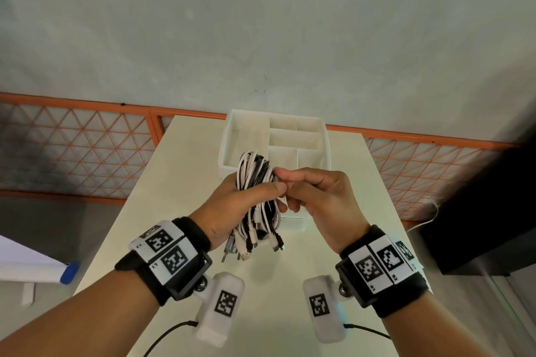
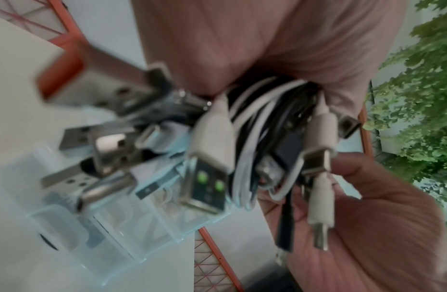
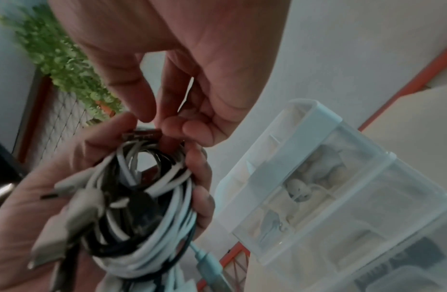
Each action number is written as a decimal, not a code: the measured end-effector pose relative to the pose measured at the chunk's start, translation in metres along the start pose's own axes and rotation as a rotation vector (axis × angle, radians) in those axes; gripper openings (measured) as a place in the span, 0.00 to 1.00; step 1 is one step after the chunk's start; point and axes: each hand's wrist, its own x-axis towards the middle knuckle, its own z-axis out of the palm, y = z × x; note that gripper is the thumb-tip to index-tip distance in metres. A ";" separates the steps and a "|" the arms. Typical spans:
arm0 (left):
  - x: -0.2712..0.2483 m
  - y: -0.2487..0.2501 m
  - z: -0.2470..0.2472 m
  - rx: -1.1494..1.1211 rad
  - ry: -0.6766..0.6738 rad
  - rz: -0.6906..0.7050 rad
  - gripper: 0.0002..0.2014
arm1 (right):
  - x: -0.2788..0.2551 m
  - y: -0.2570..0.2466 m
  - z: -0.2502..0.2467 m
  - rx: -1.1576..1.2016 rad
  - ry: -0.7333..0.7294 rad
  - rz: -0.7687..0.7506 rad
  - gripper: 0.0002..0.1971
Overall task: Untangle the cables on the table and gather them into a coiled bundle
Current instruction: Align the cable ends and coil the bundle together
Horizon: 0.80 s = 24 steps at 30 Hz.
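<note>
Two hands hold a coiled bundle of cables above a pale surface

The left hand (image 1: 232, 206) wraps its fingers around the black and white cable bundle (image 1: 256, 182), plugs dangling below; the right hand (image 1: 322, 200) pinches the coil's side with curled fingertips, in front of a white divided organiser box (image 1: 316, 136) on the surface (image 1: 150, 211)
</note>
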 end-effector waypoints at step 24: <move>0.003 0.004 0.002 0.181 0.020 0.007 0.06 | 0.009 0.003 0.013 -0.208 0.045 0.064 0.07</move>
